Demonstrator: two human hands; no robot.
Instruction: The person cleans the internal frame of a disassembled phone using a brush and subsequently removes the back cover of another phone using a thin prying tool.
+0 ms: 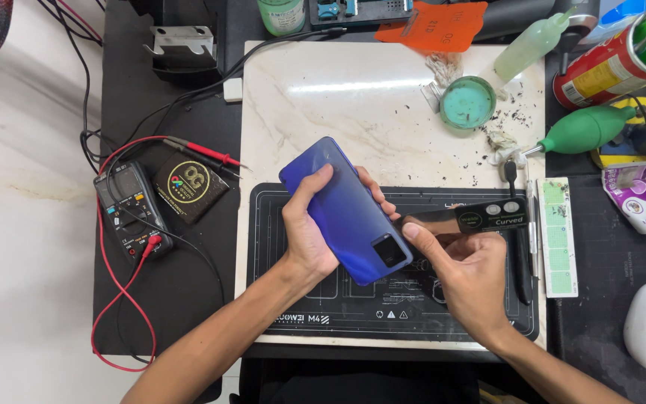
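Blue phone (353, 213), back up above the black mat (278, 299): left hand (308, 232) grips its long edges; right hand (465, 273) pinches a thin opening card (457, 219) at its edge. Probably slippery, fragile; best held by its edges.

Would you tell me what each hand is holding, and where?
Left hand grips the blue phone by its long edges; right hand pinches the thin pry card at its left end.

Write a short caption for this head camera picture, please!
Left hand holds a blue phone while right hand slides in a thin pry tool.
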